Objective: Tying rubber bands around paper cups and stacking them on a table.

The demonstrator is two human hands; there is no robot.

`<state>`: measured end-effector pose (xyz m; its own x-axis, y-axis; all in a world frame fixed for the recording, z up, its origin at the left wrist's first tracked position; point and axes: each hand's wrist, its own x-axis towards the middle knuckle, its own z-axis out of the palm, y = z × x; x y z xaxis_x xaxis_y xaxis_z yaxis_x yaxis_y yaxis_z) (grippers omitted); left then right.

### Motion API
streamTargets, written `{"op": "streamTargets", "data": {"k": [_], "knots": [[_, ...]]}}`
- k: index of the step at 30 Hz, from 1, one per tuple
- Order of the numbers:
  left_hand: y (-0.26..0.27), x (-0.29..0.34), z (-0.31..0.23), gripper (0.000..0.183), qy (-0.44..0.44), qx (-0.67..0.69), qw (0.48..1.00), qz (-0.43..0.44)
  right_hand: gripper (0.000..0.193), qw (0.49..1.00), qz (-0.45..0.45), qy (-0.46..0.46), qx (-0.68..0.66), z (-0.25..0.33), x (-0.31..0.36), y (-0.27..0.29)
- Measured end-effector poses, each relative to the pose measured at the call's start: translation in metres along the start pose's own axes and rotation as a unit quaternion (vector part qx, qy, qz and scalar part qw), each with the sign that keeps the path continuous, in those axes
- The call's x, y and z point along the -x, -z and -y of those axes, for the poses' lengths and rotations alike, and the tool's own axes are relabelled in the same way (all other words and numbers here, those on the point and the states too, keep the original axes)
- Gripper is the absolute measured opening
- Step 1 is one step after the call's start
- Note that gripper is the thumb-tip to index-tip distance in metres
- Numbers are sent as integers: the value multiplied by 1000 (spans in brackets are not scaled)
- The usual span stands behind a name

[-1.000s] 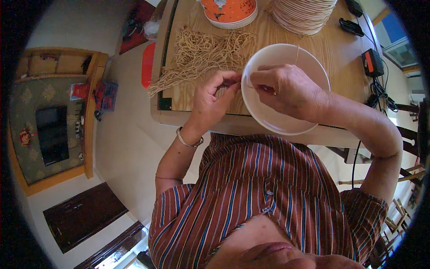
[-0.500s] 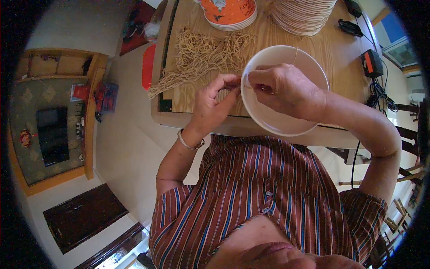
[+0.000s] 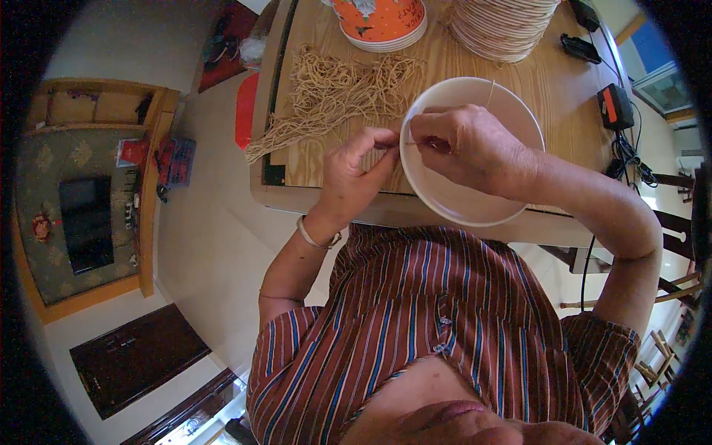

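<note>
White bowl (image 3: 475,208), empty, hands pinching string (image 3: 406,142)

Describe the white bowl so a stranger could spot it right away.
On the wooden table, near its front edge, sits a white bowl under the right hand. Unlike the orange bowl and stacked plates behind, it is plain white.

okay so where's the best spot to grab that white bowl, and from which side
Probably the white bowl's far right rim. That arc is bare and overhangs nothing, while the right hand and left hand cover its near left side over a thin string. Come from the right, pinching the thin upright rim.
</note>
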<state>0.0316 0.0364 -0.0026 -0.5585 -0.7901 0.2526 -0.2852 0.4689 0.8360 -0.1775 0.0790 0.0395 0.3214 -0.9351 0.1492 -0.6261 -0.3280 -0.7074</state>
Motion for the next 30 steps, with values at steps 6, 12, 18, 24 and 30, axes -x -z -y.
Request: {"op": "streamTargets", "data": {"k": [6, 12, 18, 24, 30], "knots": [[-2, 1, 5, 16, -37, -44, 998, -23, 13, 1000, 10, -10, -3, 2, -2, 0], [-3, 0, 3, 15, -66, -64, 995, -28, 17, 1000, 25, -4, 1, 3, -3, 1], [-2, 1, 4, 8, -33, -15, 998, -42, 18, 999, 35, -35, 10, 0, -4, 3], [14, -3, 16, 9, 35, 224, 971, -80, 17, 999, 25, -24, 26, -2, 2, 7], [22, -23, -11, 11, -139, 130, 981, -45, 16, 1000, -18, 13, 10, -5, 2, 1]]}}
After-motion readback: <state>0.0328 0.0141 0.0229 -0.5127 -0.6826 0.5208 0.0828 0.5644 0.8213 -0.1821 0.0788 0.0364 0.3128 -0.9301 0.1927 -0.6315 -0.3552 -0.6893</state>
